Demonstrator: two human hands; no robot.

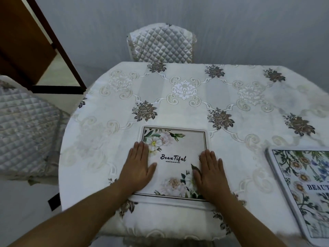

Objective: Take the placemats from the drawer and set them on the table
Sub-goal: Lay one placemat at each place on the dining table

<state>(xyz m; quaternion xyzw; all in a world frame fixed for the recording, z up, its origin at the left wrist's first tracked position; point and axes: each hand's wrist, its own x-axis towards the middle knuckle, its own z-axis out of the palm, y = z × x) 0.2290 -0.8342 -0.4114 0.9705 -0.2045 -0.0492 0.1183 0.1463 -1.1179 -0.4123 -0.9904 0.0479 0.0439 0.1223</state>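
Where: mat lies flat on the counter, at its near edge; second mat at its right edge
Hands: left hand and right hand flat, pressing the mat's sides
Handling: probably light, thin, floppy; pinch opposite edges

The daisy placemat on the right runs out of view at the right and bottom, its lettering chopped after "BEAU". On the centre placemat, the small print under "BeauTiful" is too tiny to read. The left hand and right hand cover parts of its side borders.
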